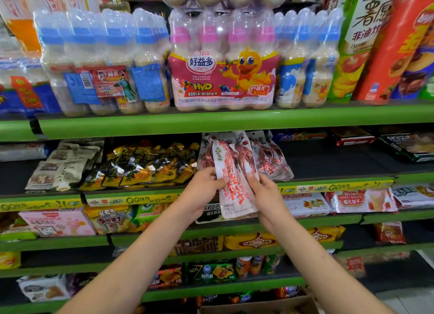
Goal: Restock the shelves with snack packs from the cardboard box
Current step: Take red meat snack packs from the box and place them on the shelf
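A white snack pack with red lettering and dark red meat pictured on it (234,179) is held upright in front of the second shelf (340,184). My left hand (202,191) grips its left edge and my right hand (265,196) grips its right edge. Behind it, several matching white-and-red packs (270,158) stand in a row on that shelf. The cardboard box (258,306) shows only its top flap at the bottom edge, below my arms.
Multipacks of drink bottles (220,64) fill the top green shelf. Gold-and-black packs (145,165) and beige packs (63,165) lie left of the white-and-red row; a bare dark stretch of shelf (328,158) is to its right. Lower shelves hold biscuits and wafers (361,201).
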`<state>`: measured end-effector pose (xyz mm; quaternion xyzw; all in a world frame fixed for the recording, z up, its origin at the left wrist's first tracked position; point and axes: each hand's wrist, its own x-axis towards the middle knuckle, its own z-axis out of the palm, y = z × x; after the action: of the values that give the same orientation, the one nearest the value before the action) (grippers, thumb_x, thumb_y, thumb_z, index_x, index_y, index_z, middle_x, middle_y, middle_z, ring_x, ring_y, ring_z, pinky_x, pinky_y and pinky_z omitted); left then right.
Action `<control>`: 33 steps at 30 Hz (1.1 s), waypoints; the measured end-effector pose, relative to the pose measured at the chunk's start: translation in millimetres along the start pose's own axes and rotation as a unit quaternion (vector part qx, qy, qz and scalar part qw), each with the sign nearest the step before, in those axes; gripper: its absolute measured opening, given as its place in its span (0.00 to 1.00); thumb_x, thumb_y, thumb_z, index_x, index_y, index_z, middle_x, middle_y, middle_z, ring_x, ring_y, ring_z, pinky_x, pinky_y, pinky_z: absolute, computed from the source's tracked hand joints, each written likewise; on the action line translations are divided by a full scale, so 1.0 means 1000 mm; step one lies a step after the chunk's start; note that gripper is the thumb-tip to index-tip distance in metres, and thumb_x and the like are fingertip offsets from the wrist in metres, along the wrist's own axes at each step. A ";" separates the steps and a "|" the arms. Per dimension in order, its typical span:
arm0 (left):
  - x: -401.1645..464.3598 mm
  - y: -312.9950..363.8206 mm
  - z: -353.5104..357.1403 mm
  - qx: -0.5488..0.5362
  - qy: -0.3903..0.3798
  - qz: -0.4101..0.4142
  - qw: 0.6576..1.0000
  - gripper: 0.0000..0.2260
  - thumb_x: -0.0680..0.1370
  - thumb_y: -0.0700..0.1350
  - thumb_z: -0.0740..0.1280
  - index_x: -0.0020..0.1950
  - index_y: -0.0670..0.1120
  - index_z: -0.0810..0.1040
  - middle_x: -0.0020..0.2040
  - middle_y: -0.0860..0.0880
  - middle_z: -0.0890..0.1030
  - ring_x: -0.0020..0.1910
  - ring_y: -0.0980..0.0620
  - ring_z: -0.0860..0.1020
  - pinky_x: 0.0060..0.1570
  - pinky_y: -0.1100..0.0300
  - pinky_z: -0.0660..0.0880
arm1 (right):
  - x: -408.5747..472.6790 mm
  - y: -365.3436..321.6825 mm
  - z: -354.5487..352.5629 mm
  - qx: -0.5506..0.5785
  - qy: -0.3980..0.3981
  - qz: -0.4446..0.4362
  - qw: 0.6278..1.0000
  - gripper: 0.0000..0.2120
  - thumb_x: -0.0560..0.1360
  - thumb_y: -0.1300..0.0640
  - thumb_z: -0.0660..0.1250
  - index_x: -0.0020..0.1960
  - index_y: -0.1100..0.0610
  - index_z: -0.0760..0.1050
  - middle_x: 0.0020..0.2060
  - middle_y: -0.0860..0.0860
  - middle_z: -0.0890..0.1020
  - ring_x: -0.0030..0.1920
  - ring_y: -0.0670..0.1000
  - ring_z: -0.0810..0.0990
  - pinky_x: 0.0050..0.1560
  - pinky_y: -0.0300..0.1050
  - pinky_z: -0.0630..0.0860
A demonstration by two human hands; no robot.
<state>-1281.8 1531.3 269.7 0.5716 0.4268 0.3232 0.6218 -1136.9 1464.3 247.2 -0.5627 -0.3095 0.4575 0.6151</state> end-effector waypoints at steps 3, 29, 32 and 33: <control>0.016 0.015 0.006 -0.014 0.006 -0.007 1.000 0.10 0.82 0.36 0.65 0.63 0.42 0.77 0.57 0.43 0.85 0.57 0.43 0.83 0.61 0.45 0.78 | 0.030 -0.016 -0.021 -0.042 0.055 0.015 0.997 0.14 0.83 0.50 0.61 0.63 0.56 0.77 0.53 0.53 0.87 0.55 0.55 0.85 0.60 0.58 0.79; 0.122 0.060 0.083 0.543 0.069 0.016 0.837 0.16 0.80 0.47 0.66 0.66 0.41 0.78 0.65 0.41 0.79 0.58 0.44 0.79 0.52 0.55 0.76 | 0.130 -0.043 -0.108 -0.533 0.039 -0.130 0.835 0.17 0.81 0.57 0.61 0.68 0.55 0.77 0.65 0.62 0.79 0.64 0.65 0.74 0.63 0.54 0.74; 0.113 0.050 0.087 0.580 0.037 0.116 0.806 0.19 0.80 0.52 0.65 0.70 0.48 0.75 0.69 0.44 0.77 0.65 0.43 0.76 0.61 0.53 0.74 | 0.123 -0.040 -0.103 -0.543 -0.006 -0.162 0.824 0.18 0.81 0.60 0.60 0.68 0.54 0.78 0.68 0.58 0.77 0.67 0.62 0.73 0.67 0.54 0.71; 0.111 0.046 0.088 0.591 -0.002 0.147 0.793 0.21 0.81 0.55 0.63 0.72 0.50 0.73 0.73 0.45 0.74 0.70 0.42 0.72 0.68 0.49 0.69 | 0.121 -0.039 -0.101 -0.535 -0.020 -0.168 0.828 0.19 0.80 0.61 0.59 0.68 0.54 0.78 0.68 0.58 0.78 0.66 0.62 0.74 0.66 0.54 0.72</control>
<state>-1151.4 1598.3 295.8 0.8842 0.4444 0.0942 0.1089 -991.0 1535.5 251.5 -0.7335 -0.6080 0.1210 0.2785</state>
